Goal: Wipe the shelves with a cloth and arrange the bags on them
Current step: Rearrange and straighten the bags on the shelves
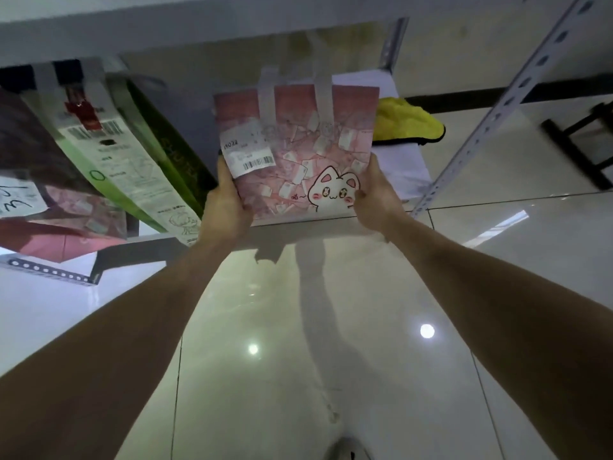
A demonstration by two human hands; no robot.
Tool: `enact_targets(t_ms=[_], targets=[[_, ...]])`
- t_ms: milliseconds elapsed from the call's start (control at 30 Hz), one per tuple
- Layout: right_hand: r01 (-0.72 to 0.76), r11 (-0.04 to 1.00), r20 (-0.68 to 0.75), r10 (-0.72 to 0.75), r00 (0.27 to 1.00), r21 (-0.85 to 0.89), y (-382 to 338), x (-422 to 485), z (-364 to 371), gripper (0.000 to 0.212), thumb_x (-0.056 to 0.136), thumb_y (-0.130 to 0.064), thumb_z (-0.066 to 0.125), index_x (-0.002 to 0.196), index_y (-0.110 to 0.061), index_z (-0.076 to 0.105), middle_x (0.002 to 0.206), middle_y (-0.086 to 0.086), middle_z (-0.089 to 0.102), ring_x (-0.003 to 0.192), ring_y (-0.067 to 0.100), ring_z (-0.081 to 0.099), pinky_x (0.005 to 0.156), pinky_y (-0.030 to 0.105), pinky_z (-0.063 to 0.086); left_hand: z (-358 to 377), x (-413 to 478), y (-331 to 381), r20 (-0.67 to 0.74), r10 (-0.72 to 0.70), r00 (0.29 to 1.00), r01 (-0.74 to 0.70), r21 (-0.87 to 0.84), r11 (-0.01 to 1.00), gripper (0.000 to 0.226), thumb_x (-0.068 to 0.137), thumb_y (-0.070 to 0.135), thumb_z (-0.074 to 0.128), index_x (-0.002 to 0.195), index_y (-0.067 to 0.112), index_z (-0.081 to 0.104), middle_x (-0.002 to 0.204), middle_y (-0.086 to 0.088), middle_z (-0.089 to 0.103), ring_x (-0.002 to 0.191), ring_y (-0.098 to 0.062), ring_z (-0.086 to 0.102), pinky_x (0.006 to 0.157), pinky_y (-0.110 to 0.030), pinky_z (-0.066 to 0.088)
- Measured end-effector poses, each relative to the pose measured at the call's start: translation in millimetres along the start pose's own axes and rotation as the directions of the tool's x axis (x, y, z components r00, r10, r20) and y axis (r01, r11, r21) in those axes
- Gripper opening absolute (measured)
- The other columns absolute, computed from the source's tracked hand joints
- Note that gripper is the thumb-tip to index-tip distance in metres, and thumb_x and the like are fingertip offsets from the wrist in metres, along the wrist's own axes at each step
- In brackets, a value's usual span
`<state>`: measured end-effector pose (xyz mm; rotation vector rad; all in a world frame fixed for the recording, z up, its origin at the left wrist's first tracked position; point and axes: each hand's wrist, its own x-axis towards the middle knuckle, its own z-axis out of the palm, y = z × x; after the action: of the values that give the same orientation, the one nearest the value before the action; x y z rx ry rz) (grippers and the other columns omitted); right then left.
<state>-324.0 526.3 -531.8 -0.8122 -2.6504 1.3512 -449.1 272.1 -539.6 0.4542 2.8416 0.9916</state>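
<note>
A pink bag (298, 141) with a white cartoon cat, grey handles and a barcode label stands upright at the front of the white shelf (401, 167). My left hand (225, 204) grips its lower left corner. Its lower right corner is held by my right hand (373, 194). A yellow cloth (408, 122) lies on the shelf behind the bag, to the right. Left of the pink bag lean a green and white bag (122, 154) and another pink bag (63, 220) with a handwritten label.
An upper shelf board (166, 24) runs across the top of the view. A perforated metal upright (497, 111) stands on the right. Glossy tiled floor (315, 343) lies below my arms. A dark frame (577, 137) sits at the far right.
</note>
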Motion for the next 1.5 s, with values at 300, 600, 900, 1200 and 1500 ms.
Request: enact_targets(t_ms=[300, 600, 900, 1200, 1500], targets=[[-0.111, 0.992, 0.031, 0.113, 0.993, -0.054, 10.5, -29.5, -8.3, 0.091, 0.096, -0.011, 0.065, 0.169, -0.028, 0.013, 0.168, 0.001, 0.040, 0.148, 0.030, 0.045, 0.113, 0.045, 0.047, -10.6, -47.1, -11.2, 0.202, -0.107, 0.973, 0.110, -0.003, 0.994, 0.110, 0.080, -0.003, 0.082, 0.167, 0.023, 0.019, 0.155, -0.006, 0.059, 0.135, -0.034, 0.063, 0.105, -0.053, 0.058], [-0.069, 0.940, 0.287, 0.172, 0.942, -0.335, -91.1, -153.8, -54.5, 0.072, 0.104, -0.034, 0.063, 0.164, -0.011, 0.033, 0.167, 0.012, 0.040, 0.151, 0.029, 0.042, 0.121, 0.034, 0.033, -127.1, -137.2, 60.3, 0.659, -0.075, 0.749, -0.036, 0.153, 0.988, 0.065, 0.093, 0.020, 0.083, 0.152, 0.024, 0.055, 0.147, 0.001, 0.064, 0.121, -0.019, 0.070, 0.105, -0.041, 0.057], [0.045, 0.933, 0.333, 0.082, 0.939, -0.356, -271.8, -223.7, -158.3, 0.072, 0.101, -0.047, 0.066, 0.161, -0.016, 0.040, 0.162, 0.009, 0.046, 0.144, 0.031, 0.049, 0.116, 0.041, 0.043, -304.8, -158.1, 171.1, 0.602, 0.017, 0.799, -0.185, 0.218, 0.958, 0.048, 0.100, 0.029, 0.074, 0.146, 0.028, 0.060, 0.137, 0.007, 0.069, 0.114, -0.012, 0.070, 0.097, -0.034, 0.055], [0.147, 0.948, 0.155, -0.106, 0.982, -0.283, -432.9, -263.3, -263.4, 0.068, 0.099, -0.049, 0.068, 0.155, -0.017, 0.047, 0.156, 0.008, 0.053, 0.135, 0.031, 0.058, 0.111, 0.042, 0.049, -456.7, -155.4, 296.8, 0.422, 0.169, 0.891, -0.246, 0.136, 0.960, 0.036, 0.096, 0.024, 0.072, 0.132, 0.028, 0.069, 0.119, 0.008, 0.075, 0.102, -0.018, 0.072, 0.089, -0.041, 0.061], [0.173, 0.961, -0.088, -0.196, 0.977, -0.218, -497.8, -281.2, -348.8, 0.062, 0.100, -0.045, 0.068, 0.152, -0.015, 0.052, 0.151, 0.006, 0.056, 0.127, 0.026, 0.063, 0.107, 0.044, 0.052, -537.5, -125.7, 381.8, 0.285, 0.295, 0.912, -0.315, 0.026, 0.949, 0.043, 0.099, 0.023, 0.077, 0.140, 0.020, 0.065, 0.126, 0.004, 0.073, 0.102, -0.014, 0.072, 0.098, -0.041, 0.061]])
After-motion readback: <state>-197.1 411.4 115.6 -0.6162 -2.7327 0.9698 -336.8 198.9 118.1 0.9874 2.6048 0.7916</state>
